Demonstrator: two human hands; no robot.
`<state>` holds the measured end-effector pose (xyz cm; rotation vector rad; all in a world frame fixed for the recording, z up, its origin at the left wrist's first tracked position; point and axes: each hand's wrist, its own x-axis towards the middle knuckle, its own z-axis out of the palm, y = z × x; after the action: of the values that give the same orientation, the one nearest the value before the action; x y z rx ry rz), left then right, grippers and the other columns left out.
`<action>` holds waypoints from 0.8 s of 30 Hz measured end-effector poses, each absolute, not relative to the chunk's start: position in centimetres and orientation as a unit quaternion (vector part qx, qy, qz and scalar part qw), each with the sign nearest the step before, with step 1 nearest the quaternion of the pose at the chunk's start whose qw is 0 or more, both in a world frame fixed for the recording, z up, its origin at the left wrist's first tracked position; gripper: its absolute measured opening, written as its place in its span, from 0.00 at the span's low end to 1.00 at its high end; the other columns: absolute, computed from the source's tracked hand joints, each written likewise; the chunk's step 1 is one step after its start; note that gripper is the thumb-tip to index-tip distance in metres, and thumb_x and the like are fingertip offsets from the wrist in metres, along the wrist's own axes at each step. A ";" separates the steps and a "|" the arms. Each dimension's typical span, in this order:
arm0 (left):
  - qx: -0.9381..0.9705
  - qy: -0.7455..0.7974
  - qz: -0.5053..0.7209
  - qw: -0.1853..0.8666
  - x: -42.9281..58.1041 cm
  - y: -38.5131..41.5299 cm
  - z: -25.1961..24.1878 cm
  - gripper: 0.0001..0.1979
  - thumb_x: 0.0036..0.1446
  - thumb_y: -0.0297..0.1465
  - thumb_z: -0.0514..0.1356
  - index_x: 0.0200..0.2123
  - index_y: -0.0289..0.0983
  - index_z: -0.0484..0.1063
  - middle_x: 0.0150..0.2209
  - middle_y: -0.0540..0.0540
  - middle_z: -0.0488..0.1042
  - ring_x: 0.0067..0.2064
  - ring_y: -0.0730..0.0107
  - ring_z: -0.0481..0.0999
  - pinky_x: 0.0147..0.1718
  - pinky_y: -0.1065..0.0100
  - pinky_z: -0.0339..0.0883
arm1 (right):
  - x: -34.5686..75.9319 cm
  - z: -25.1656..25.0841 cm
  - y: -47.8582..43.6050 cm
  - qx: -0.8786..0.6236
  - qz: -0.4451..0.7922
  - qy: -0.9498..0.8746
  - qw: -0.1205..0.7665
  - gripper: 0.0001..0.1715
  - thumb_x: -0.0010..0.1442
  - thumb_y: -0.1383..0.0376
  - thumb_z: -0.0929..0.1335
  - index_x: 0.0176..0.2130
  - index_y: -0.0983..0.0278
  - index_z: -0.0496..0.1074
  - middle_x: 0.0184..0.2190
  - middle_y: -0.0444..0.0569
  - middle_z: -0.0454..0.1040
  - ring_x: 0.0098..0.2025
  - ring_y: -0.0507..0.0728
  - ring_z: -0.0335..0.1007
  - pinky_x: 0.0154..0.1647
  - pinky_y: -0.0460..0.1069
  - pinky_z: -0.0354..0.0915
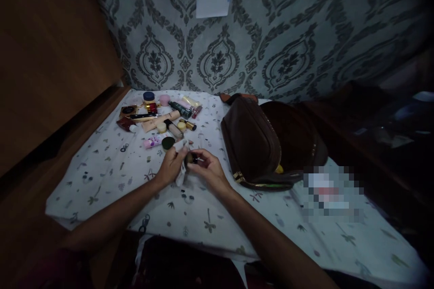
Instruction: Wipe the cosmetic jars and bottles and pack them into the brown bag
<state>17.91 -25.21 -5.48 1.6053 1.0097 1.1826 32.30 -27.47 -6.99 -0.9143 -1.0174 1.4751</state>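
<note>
My left hand (173,162) is closed on a white cloth or wipe (181,177), part of which hangs below the fingers. Between both hands is a small dark round cosmetic jar (191,158), gripped by the fingers of my right hand (209,168). The cloth lies against the jar's left side. Just beyond my left hand sits a dark green-lidded jar (168,143), beside a pink and white tube (153,142). A bottle with a black cap (174,129) lies a little farther back.
Several cosmetics, among them a beige tube (161,120) and a dark green tube (180,109), lie at the table's back left. A brown bag (249,144) stands unzipped on the right. A wooden cabinet (57,49) borders the left, a patterned wall (217,54) the back.
</note>
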 end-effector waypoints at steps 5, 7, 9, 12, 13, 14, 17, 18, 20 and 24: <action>0.823 0.281 0.396 0.294 17.5 -25.0 -6.8 0.38 0.55 0.47 0.64 0.63 0.38 0.57 0.58 0.36 0.63 0.61 0.51 0.63 0.60 0.55 0.59 | 32.7 -6.9 -27.3 -0.390 0.638 -0.330 0.576 0.24 0.39 0.52 0.79 0.32 0.62 0.75 0.27 0.42 0.73 0.26 0.49 0.66 0.25 0.43 0.64; 0.858 0.268 0.368 0.238 17.2 -24.7 -7.0 0.36 0.58 0.44 0.62 0.65 0.39 0.54 0.57 0.35 0.63 0.60 0.52 0.65 0.58 0.56 0.62 | 32.7 -7.1 -27.4 -0.380 0.658 -0.319 0.567 0.24 0.41 0.50 0.79 0.31 0.64 0.74 0.25 0.41 0.71 0.24 0.48 0.64 0.23 0.43 0.62; 0.880 0.283 0.338 0.178 16.8 -24.4 -7.0 0.29 0.62 0.42 0.57 0.63 0.38 0.57 0.51 0.37 0.67 0.53 0.54 0.70 0.51 0.57 0.68 | 32.6 -7.2 -27.5 -0.365 0.672 -0.315 0.562 0.25 0.44 0.48 0.78 0.30 0.65 0.74 0.24 0.41 0.69 0.24 0.48 0.63 0.23 0.43 0.61; 0.898 0.317 0.293 0.080 16.4 -24.2 -6.9 0.25 0.64 0.45 0.53 0.58 0.36 0.63 0.42 0.41 0.69 0.41 0.59 0.74 0.38 0.61 0.71 | 32.3 -7.2 -27.6 -0.344 0.687 -0.313 0.559 0.25 0.47 0.47 0.76 0.30 0.65 0.73 0.24 0.42 0.70 0.25 0.49 0.64 0.24 0.43 0.62; 0.900 0.322 0.288 0.056 16.3 -24.2 -6.8 0.24 0.64 0.45 0.52 0.56 0.35 0.64 0.40 0.42 0.69 0.38 0.60 0.74 0.35 0.63 0.71 | 32.3 -7.3 -27.7 -0.338 0.693 -0.317 0.552 0.24 0.48 0.47 0.75 0.30 0.65 0.73 0.25 0.43 0.70 0.26 0.49 0.64 0.25 0.43 0.62; 0.901 0.323 0.286 0.042 16.3 -24.3 -6.6 0.24 0.65 0.46 0.50 0.54 0.35 0.65 0.39 0.42 0.69 0.36 0.62 0.73 0.33 0.64 0.70 | 32.3 -7.4 -27.7 -0.334 0.698 -0.325 0.543 0.23 0.49 0.48 0.75 0.31 0.65 0.73 0.25 0.43 0.71 0.26 0.49 0.65 0.26 0.43 0.62; 0.896 0.318 0.305 0.057 16.3 -24.6 -6.1 0.23 0.67 0.47 0.45 0.47 0.35 0.67 0.36 0.44 0.70 0.35 0.64 0.72 0.33 0.67 0.67 | 32.4 -7.7 -27.7 -0.346 0.687 -0.365 0.525 0.22 0.50 0.48 0.74 0.31 0.65 0.73 0.24 0.41 0.69 0.24 0.49 0.62 0.26 0.44 0.61; 0.890 0.322 0.313 0.081 16.4 -24.8 -5.9 0.23 0.67 0.47 0.44 0.44 0.36 0.67 0.35 0.45 0.70 0.35 0.65 0.72 0.33 0.67 0.66 | 32.5 -7.7 -27.7 -0.358 0.671 -0.386 0.522 0.22 0.51 0.48 0.74 0.31 0.64 0.73 0.23 0.41 0.69 0.24 0.49 0.62 0.26 0.44 0.60; 0.868 0.346 0.324 0.150 16.5 -25.0 -5.5 0.21 0.68 0.46 0.43 0.38 0.37 0.66 0.31 0.48 0.68 0.33 0.68 0.69 0.32 0.68 0.63 | 32.6 -7.7 -27.7 -0.387 0.630 -0.431 0.517 0.23 0.51 0.47 0.74 0.32 0.64 0.73 0.23 0.41 0.69 0.24 0.49 0.60 0.25 0.44 0.59; 0.801 0.387 0.349 0.294 16.9 -25.0 -5.0 0.18 0.68 0.42 0.44 0.29 0.39 0.59 0.25 0.54 0.60 0.29 0.72 0.63 0.31 0.69 0.59 | 32.6 -7.4 -27.7 -0.416 0.574 -0.493 0.504 0.21 0.51 0.50 0.73 0.35 0.64 0.73 0.27 0.42 0.71 0.24 0.49 0.61 0.26 0.45 0.59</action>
<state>16.92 -25.02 -5.04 2.1324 1.0311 0.9282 32.62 -27.75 -7.39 -1.0043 -1.1894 1.3856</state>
